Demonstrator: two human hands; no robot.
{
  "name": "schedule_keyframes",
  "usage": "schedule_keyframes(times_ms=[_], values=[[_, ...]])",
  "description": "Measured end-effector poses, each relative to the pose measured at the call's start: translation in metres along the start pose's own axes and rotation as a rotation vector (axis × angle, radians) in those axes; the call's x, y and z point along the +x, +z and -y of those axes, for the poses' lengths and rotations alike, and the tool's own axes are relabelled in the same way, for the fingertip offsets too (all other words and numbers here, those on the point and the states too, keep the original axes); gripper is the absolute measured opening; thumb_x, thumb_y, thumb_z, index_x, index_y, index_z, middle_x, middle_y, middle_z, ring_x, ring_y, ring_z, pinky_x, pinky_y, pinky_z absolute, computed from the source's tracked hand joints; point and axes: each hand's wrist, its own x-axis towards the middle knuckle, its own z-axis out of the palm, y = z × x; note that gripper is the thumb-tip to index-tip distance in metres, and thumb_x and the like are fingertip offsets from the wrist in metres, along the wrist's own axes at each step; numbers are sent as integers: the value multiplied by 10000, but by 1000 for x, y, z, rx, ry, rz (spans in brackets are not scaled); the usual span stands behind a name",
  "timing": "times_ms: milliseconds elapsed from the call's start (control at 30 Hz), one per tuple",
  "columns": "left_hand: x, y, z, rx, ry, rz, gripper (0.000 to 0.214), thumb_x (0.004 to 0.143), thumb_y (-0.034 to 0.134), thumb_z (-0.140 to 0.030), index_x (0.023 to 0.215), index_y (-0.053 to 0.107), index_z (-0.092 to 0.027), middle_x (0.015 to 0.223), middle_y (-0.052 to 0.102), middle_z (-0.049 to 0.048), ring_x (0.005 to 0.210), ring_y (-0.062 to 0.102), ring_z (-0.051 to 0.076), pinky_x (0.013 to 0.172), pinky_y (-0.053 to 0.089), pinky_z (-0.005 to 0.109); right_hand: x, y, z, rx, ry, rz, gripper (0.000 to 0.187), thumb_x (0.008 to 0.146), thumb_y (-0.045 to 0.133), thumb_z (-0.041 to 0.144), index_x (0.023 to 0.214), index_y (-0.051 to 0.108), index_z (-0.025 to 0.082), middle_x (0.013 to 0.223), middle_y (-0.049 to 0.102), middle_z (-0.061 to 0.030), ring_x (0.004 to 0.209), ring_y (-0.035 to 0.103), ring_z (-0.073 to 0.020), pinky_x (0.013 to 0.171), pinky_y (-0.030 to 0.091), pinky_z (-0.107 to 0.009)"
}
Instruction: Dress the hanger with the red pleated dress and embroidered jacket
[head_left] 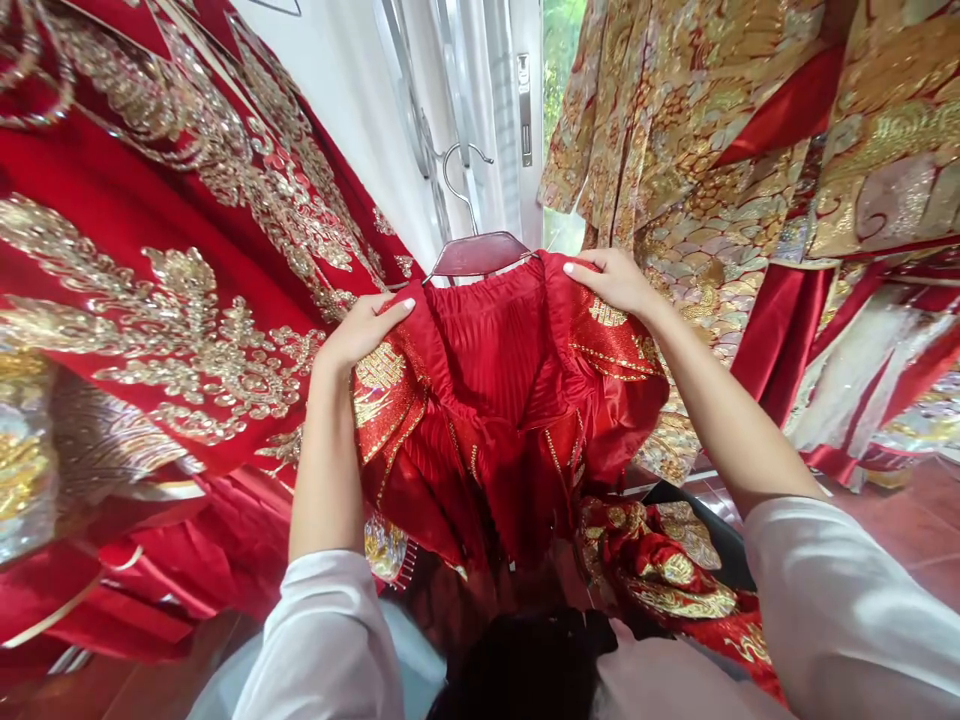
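A red pleated garment with gold embroidery (pixel 487 350) hangs spread out in front of me on a dark red hanger (pixel 480 254) with a metal hook. My left hand (pixel 361 330) is closed on the garment's left shoulder, thumb on top and the other fingers out of sight behind the cloth. At the opposite shoulder, my right hand (pixel 613 280) grips the fabric in the same way, near the end of the hanger. Whether the fingers also hold the hanger under the cloth is hidden. The garment's lower part falls into shadow.
Red clothing with beaded gold decoration (pixel 187 320) fills the left side. On the right hang gold brocade garments (pixel 690 180). Red and gold cloth (pixel 667 570) lies in a dark container (pixel 724 535) low at the right. White curtains (pixel 480 90) and a door frame (pixel 526 120) stand behind.
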Motion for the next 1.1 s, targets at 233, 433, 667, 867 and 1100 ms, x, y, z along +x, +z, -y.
schedule_keyframes(times_ms=[233,433,667,867,1100], values=[[-8,15,-39,503,239,-311,452,802,536,-411,1192,540,-182,1241,562,116,1124,517,287,1003,404,438,-53,44,57,-527,106,-291,456,930,329,473,1106,563,124,1004,604,-157,937,544,-268,778,417,-374],[45,69,-109,772,517,-185,401,823,542,-314,1207,548,-201,1304,516,118,1233,428,302,1086,284,484,-50,74,70,-634,217,-84,309,898,349,171,1163,489,94,1044,572,-176,912,562,-251,655,437,-305],[87,106,-115,850,438,-74,387,924,333,-268,977,689,-128,1013,664,147,1035,563,262,976,350,437,-60,70,53,-602,170,-245,425,888,389,290,1239,433,55,1153,505,-231,1050,497,-308,751,476,-387],[85,108,-123,901,337,-68,296,884,433,-191,922,718,-122,968,685,164,1006,582,266,913,370,409,-45,51,23,-217,154,-272,336,765,361,130,1040,553,116,943,594,-153,889,559,-249,798,471,-416],[86,108,-134,1054,246,24,314,905,439,-225,1012,695,-78,991,689,169,988,589,273,811,390,351,5,-22,7,230,249,3,267,735,618,378,622,515,159,536,478,-10,566,494,-142,543,426,-280]])
